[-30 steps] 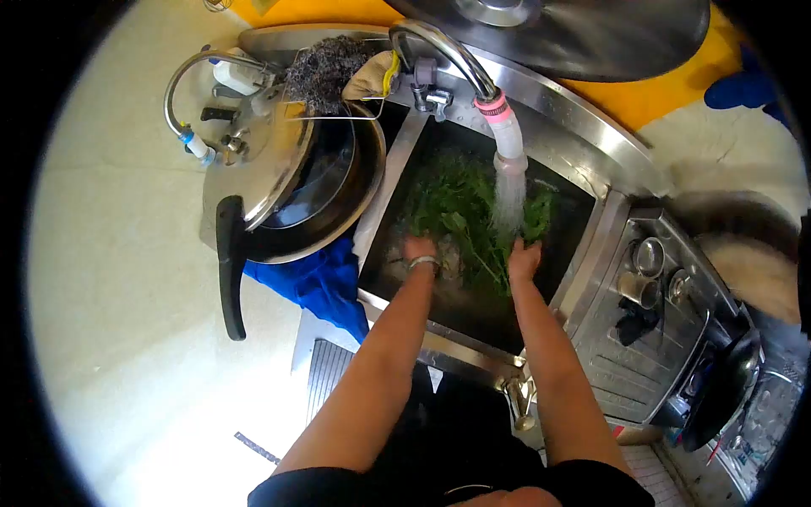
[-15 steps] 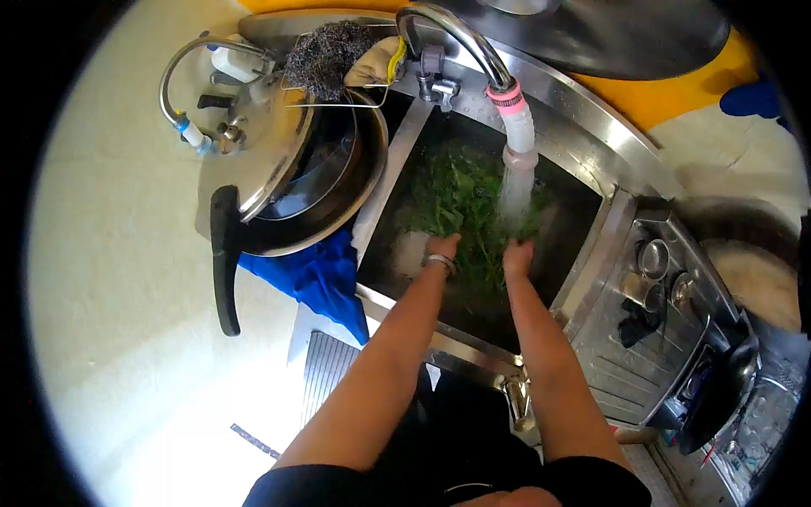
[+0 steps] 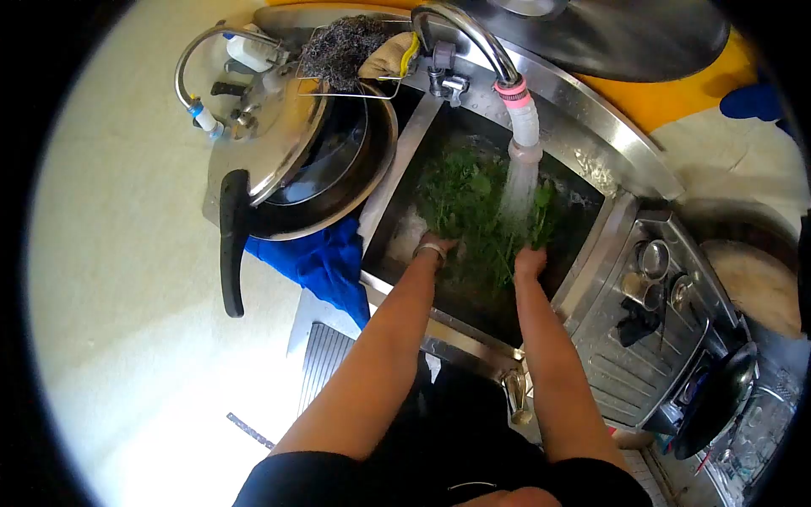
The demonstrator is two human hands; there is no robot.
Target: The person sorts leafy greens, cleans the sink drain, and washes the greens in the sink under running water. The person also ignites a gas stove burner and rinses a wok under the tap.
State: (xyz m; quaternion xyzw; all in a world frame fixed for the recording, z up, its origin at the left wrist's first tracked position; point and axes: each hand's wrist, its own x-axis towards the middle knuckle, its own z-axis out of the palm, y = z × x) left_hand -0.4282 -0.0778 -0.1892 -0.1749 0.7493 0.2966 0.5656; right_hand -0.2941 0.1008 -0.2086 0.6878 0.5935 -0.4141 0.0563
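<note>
Leafy greens with long stems float in the water-filled steel sink. My left hand, with a bracelet at its wrist, is closed on the greens at their near left side; its fingertips are hidden among leaves and water. On the near right side, my right hand is closed round some stems and leaves. Between and beyond my hands, water runs onto the greens from the faucet through its white nozzle.
Left of the sink stand a large pan and a lid with a black handle, over a blue cloth. A wire rack holds a steel scourer and a sponge. Metal cups lie on the drainboard at right.
My hands have moved apart slightly, the left one leftward and the right one rightward. The greens have spread wider under the stream, with some leaves lifted beside the right hand.
</note>
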